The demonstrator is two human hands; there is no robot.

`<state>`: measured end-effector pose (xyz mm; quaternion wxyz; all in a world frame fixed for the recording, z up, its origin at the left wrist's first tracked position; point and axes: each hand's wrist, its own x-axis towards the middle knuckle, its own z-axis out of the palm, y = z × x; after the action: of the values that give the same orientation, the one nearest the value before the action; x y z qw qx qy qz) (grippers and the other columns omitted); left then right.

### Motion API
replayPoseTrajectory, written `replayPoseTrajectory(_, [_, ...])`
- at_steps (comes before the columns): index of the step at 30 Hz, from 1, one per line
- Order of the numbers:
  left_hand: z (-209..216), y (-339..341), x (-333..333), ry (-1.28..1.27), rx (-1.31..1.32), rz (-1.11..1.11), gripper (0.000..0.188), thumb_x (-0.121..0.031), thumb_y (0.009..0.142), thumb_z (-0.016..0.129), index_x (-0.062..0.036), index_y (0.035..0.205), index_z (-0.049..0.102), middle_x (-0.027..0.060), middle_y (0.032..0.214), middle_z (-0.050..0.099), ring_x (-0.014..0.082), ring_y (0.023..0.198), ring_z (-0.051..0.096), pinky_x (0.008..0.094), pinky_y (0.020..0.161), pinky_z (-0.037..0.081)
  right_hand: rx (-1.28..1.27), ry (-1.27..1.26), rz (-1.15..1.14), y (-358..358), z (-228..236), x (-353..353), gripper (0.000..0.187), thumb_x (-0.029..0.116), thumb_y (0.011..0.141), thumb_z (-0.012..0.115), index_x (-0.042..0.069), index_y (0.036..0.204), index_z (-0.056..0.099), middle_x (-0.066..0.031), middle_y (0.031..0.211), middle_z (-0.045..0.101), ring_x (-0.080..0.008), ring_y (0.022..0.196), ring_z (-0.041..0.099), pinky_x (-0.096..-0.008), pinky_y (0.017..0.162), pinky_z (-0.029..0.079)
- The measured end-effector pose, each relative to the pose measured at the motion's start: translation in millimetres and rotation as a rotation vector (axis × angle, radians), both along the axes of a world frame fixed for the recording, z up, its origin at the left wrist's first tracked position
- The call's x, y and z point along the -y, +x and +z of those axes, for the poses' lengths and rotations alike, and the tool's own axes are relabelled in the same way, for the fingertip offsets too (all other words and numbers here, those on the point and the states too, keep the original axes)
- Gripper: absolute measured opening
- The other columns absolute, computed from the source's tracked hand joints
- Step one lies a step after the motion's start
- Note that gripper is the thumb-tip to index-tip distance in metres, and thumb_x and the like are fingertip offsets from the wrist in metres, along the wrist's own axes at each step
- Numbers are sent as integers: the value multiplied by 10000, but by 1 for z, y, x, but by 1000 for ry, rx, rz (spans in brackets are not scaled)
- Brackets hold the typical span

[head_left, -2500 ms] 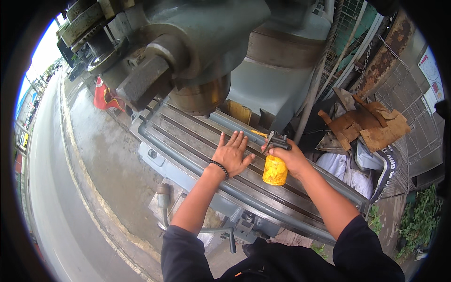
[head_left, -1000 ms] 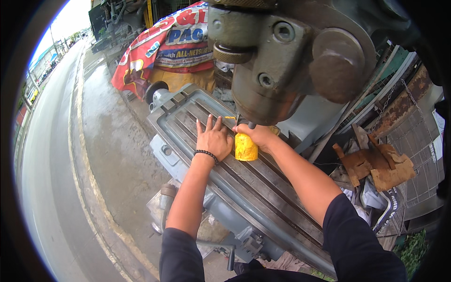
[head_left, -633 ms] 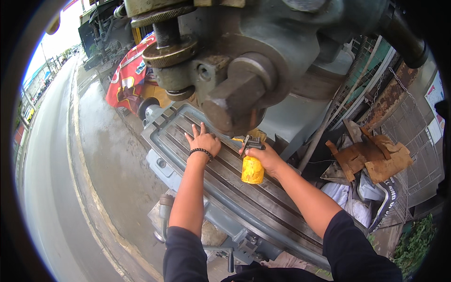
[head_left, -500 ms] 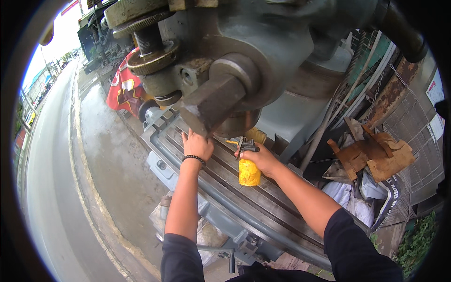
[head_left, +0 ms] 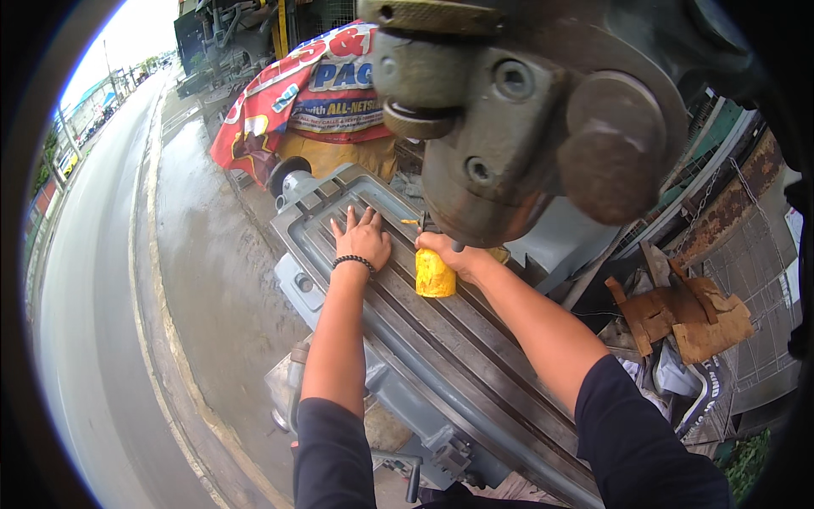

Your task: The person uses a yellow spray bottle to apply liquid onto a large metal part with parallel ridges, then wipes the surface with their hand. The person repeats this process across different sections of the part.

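Note:
My left hand (head_left: 363, 238) lies flat, fingers spread, on the slotted grey machine table (head_left: 441, 339) near its far end. A dark bead bracelet is on that wrist. My right hand (head_left: 447, 252) grips the top of a yellow spray bottle (head_left: 434, 274) that hangs just above the table slots, its nozzle pointing toward the left hand. The heavy grey milling head (head_left: 543, 119) hangs right above both hands and hides part of the right hand's fingers.
A red and yellow tarpaulin (head_left: 314, 93) covers something beyond the table's far end. A wet concrete strip and a road (head_left: 93, 280) run along the left. Rusty sheet pieces (head_left: 678, 314) and a wire fence stand at the right. A hand crank (head_left: 411, 475) sticks out below the table.
The view has swung, so the milling head now fills the upper right. My left hand is further along the table toward its far end; my right hand has kept hold of the yellow bottle.

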<state>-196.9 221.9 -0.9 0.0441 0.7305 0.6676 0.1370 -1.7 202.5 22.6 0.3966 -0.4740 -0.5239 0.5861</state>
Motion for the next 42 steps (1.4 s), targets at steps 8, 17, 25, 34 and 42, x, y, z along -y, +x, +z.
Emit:
replayPoseTrajectory(8, [-2, 1, -3, -11, 12, -8, 679, -307, 884, 521, -63, 1508, 412, 104, 1604, 367, 406, 1512, 229, 722, 1169, 91, 40, -99, 161, -19, 21, -45, 248, 147, 854, 675, 4, 1051, 629, -70, 919, 690, -165, 855, 673, -312, 795, 538])
replayPoseTrajectory(17, [-4, 2, -5, -44, 73, 20, 681, -295, 884, 517, -57, 1511, 400, 126, 1618, 333, 429, 1513, 208, 743, 1157, 76, 212, 130, 299, -31, 20, -69, 210, 145, 838, 695, 25, 1003, 649, -45, 916, 685, -149, 840, 645, -311, 769, 514])
replayPoseTrajectory(25, [-1, 1, -6, -99, 60, 26, 680, -294, 892, 516, -66, 1521, 392, 116, 1632, 307, 428, 1523, 174, 751, 1152, 83, 511, 263, 251, -34, 23, -70, 215, 174, 826, 722, 41, 983, 660, -22, 868, 656, -121, 789, 599, -303, 735, 492])
replayPoseTrajectory(34, [17, 11, -5, -146, 27, -29, 696, -301, 884, 531, -80, 1529, 395, 93, 1637, 308, 412, 1529, 167, 724, 1171, 68, 552, 236, 244, 6, 8, -67, 268, 195, 809, 748, 44, 1013, 665, -30, 891, 663, -125, 831, 622, -294, 763, 504])
replayPoseTrajectory(42, [25, -5, -1, -197, -12, -13, 696, -305, 880, 544, -81, 1525, 410, 81, 1640, 304, 401, 1537, 142, 699, 1189, 60, 546, 104, 246, 8, 37, -16, 370, 212, 800, 758, 21, 1097, 646, -46, 923, 664, -141, 831, 629, -310, 788, 510])
